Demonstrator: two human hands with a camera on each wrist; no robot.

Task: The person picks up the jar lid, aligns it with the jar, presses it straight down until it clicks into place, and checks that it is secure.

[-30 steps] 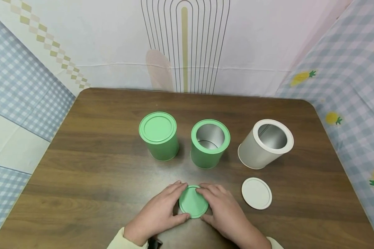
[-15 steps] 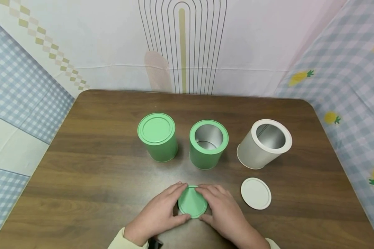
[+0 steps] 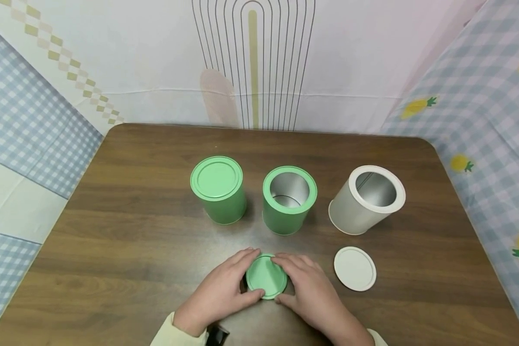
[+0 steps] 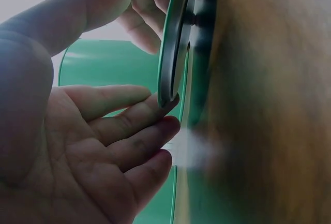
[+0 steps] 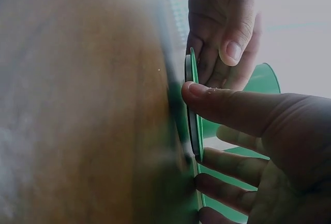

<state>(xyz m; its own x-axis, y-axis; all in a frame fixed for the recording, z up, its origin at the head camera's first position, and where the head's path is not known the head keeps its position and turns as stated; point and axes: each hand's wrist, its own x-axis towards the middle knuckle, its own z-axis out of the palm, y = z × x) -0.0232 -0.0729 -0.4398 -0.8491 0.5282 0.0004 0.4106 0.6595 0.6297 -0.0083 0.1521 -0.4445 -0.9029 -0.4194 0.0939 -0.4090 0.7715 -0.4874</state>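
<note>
Low over the wooden table, a round green lid point(image 3: 266, 277) is held between both hands. My left hand point(image 3: 222, 290) grips its left side, fingertips at the far edge and thumb at the near edge. My right hand point(image 3: 308, 293) holds the right side, its fingers curved along the rim. In the left wrist view the green lid point(image 4: 173, 43) stands a little off the tabletop, fingertips under its rim. The right wrist view shows the right thumb at the edge of the green lid point(image 5: 194, 131). Beyond the hands stands an uncovered green can point(image 3: 285, 218) with a bare metal inside.
A second green can point(image 3: 225, 209), lid on, stands left of the uncovered one. To the right is a white can point(image 3: 350, 211) without its lid, and a white lid point(image 3: 355, 269) lies in front of it. Patterned cloth point(image 3: 155, 57) hangs behind the wooden table point(image 3: 125, 230).
The green lid and both hands have shifted slightly toward the cans over the last half second. The cans and the white lid have stayed put.
</note>
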